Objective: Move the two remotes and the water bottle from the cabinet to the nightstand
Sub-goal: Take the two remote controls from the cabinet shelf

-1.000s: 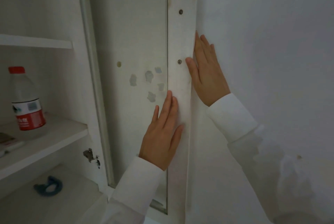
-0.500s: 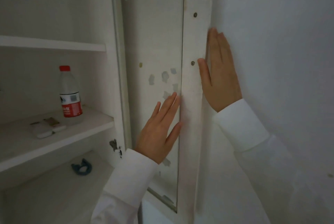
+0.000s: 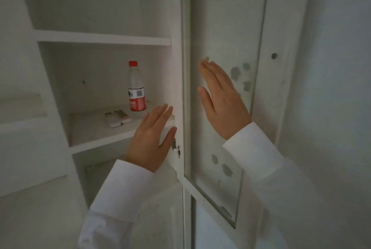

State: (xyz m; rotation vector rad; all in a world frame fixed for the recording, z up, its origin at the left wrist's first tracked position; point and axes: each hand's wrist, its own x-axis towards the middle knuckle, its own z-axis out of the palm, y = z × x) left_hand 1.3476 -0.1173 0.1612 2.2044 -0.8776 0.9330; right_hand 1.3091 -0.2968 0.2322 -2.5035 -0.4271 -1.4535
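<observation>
A clear water bottle (image 3: 136, 88) with a red cap and red label stands upright on the middle shelf (image 3: 96, 140) of the white cabinet. Two pale remotes (image 3: 117, 118) lie side by side on the same shelf, just left of the bottle. My left hand (image 3: 152, 138) is flat and empty in front of the shelf's right end, below and right of the bottle. My right hand (image 3: 222, 98) is flat with fingers up, in front of the glass panel of the swung-out cabinet door (image 3: 259, 88), holding nothing.
An upper shelf (image 3: 100, 37) sits above the bottle. A metal hinge (image 3: 176, 147) is on the cabinet frame beside my left thumb. The door's glass has patchy marks. A white wall (image 3: 337, 88) stands right behind the door.
Both hands have come off the door's outer edge and moved left; my left hand now sits before the shelf. The view has turned left, showing more of the cabinet.
</observation>
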